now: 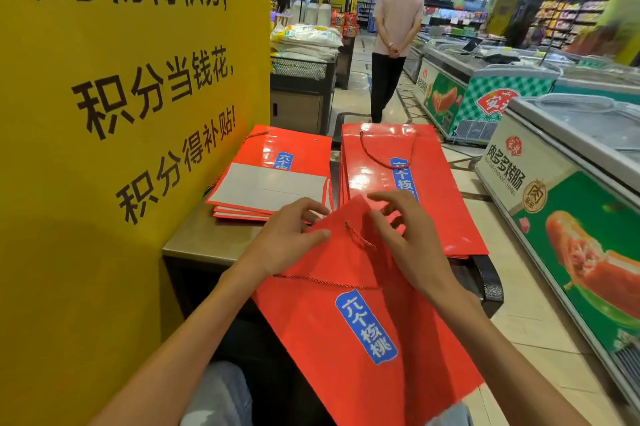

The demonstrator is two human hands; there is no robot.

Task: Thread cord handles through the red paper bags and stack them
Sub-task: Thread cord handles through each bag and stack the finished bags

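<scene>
A red paper bag point(363, 332) lies flat and tilted across the person's lap, its blue label facing up and its top edge raised toward a small metal table point(211, 238). The left hand point(287, 238) pinches the bag's upper left edge, thumb on top and fingers curled behind the paper. The right hand point(405, 235) works at the top corner, fingers bent around the paper's edge beside a punched hole, where a red twisted cord point(360, 238) pokes out in a short loop. A longer run of cord crosses the bag's face below both hands (whether it is the same cord I cannot tell).

Just beyond, two stacks rest side by side. The left stack point(273, 179) shows a bag's grey bottom panel uppermost, with a cord trailing off its far left corner. The right stack point(398, 176) has a bag on top with its cord handle looped across the face.

A yellow sign point(121, 96) with black characters stands to the left. Chest freezers point(554, 183) line the right side, and farther up the aisle a person point(394, 34) in a pink shirt stands facing away.
</scene>
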